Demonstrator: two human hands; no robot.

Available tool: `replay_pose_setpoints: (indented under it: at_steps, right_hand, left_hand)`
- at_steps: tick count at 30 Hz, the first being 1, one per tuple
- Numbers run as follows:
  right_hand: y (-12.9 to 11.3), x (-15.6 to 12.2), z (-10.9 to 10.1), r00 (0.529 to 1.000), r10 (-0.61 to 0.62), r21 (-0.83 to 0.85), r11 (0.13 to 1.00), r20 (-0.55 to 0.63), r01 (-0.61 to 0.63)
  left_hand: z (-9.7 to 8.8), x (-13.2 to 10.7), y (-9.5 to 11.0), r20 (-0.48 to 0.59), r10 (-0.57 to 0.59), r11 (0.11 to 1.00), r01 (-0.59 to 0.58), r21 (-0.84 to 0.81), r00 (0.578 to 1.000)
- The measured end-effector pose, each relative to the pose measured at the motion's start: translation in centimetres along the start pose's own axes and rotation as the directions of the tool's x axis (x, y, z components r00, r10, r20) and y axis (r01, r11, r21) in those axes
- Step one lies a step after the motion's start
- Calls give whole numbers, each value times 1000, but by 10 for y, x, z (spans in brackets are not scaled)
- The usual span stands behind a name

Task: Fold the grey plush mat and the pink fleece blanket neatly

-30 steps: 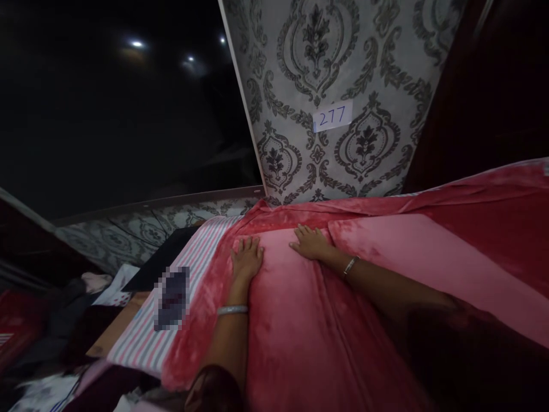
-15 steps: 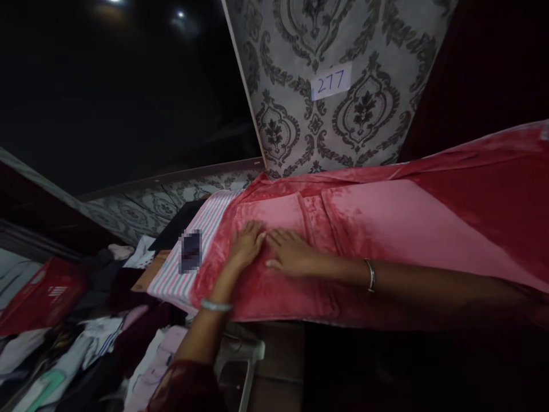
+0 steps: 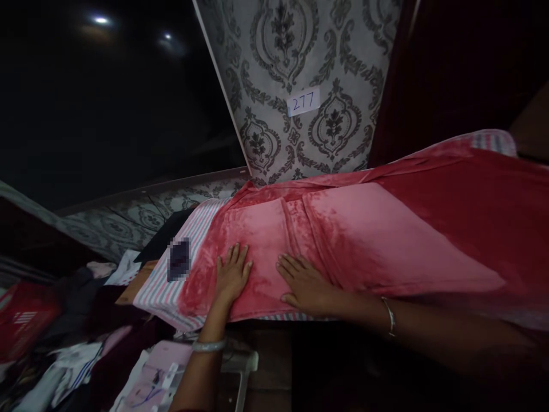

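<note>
A pink-red velvet cloth (image 3: 364, 229) lies spread over a striped pad (image 3: 171, 269) on a table. My left hand (image 3: 231, 274) rests flat on the cloth near its left front edge, fingers apart. Close to its right, my right hand (image 3: 306, 283) also presses flat on the cloth, fingers spread, a bangle on the wrist. Neither hand grips anything. A fold line runs up the cloth just beyond my right hand.
A patterned grey wall panel (image 3: 300, 68) with a paper label reading 277 (image 3: 303, 102) stands behind the table. Piled clothes (image 3: 72, 355) and a red bag (image 3: 26, 320) lie at the lower left. A white stool frame (image 3: 244, 366) stands below the table edge.
Both hands have slid toward me across the cloth, from near its far edge to its front edge, and they now lie a little apart. The view has shifted too.
</note>
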State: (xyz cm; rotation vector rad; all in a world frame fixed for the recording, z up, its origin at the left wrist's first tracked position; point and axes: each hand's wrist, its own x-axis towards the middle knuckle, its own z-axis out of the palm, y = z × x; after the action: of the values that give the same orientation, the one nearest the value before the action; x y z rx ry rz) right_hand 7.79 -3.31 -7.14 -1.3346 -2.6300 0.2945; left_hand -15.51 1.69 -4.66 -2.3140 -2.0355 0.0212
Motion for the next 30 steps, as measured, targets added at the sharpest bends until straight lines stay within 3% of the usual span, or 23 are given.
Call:
replay_pose_setpoints:
  at_steps: [5, 9, 13, 17, 19, 22, 26, 30]
  right_hand:
    - [2, -35, 4, 995, -16, 2, 1000, -96, 16]
    - [-4, -65, -7, 997, -32, 81, 996, -72, 38]
    - [7, -93, -28, 991, -70, 127, 988, -114, 85]
    - [47, -110, -39, 959, -7, 67, 997, -284, 27]
    - [69, -114, -34, 933, 62, 0, 998, -354, -67]
    - [86, -118, -13, 930, 80, -125, 983, -359, -133]
    - [85, -122, 14, 937, 35, -238, 963, -348, -124]
    - [78, -123, 16, 919, 29, -244, 960, -394, -134]
  left_hand:
    - [-3, 0, -2, -14, 11, 999, -12, -37, 1000]
    - [-9, -6, 11, -56, -7, 995, 1, -102, 998]
    - [-18, -16, 56, -91, 143, 961, -160, -225, 986]
    - [-25, -24, 113, -104, 331, 896, -347, -278, 938]
    - [-23, -28, 135, -89, 405, 870, -413, -268, 910]
    - [-11, -36, 154, -61, 455, 864, -457, -213, 888]
    - [3, -43, 159, -96, 454, 871, -463, -162, 886]
    - [1, -50, 158, -102, 462, 865, -473, -170, 881]
